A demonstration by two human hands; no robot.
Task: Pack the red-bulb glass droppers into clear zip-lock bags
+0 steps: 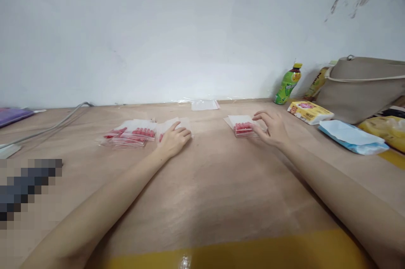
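My left hand (pixel 174 138) lies flat with its fingers stretched over a clear plastic bag (pixel 160 127) that holds small red pieces, mostly hidden under the palm. Left of it is a loose pile of similar bags (pixel 129 133) with rows of red pieces inside. My right hand (pixel 271 128) is at the right edge of a neater stack of such bags (pixel 243 127), thumb and fingers apart. The thumb is at the stack's side; whether it touches, I cannot tell. At the back, near the wall, lies a flat whitish packet (pixel 205 105).
A green bottle (pixel 287 85), a yellow tissue pack (pixel 310 112), a blue-and-white packet (pixel 352 136) and a grey-beige bag (pixel 363 87) stand at the right. A grey cable (pixel 60 123), a purple item (pixel 14 115) and a blurred-out dark object (pixel 25 186) are at the left.
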